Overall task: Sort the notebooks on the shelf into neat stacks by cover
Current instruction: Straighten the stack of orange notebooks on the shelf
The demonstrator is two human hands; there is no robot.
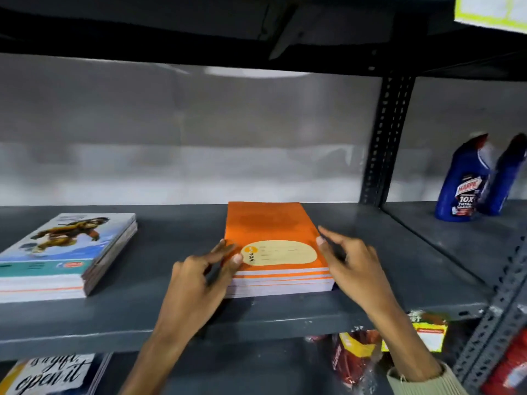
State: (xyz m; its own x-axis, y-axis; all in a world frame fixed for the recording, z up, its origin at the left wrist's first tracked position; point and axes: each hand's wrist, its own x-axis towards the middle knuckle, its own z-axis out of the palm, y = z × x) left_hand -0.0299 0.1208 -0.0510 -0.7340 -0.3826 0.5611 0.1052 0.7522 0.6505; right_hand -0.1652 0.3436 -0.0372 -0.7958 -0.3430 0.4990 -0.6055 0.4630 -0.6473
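Observation:
A stack of orange-covered notebooks [271, 223] with a cream label lies in the middle of the grey metal shelf [176, 317]. My left hand [202, 277] rests against the stack's left front corner, fingertips on the top cover. At the stack's right edge is my right hand [353, 266], fingers spread and touching the top cover's side. Neither hand grips a notebook. At the shelf's left stands a second stack [65, 252], topped by a cover with a pictured figure on pale blue.
Two blue cleaner bottles [467, 183] stand on the neighbouring shelf at right, past a perforated upright post [382, 138]. The shelf below holds packets [356, 354] and a printed book [54, 374]. Another shelf hangs overhead.

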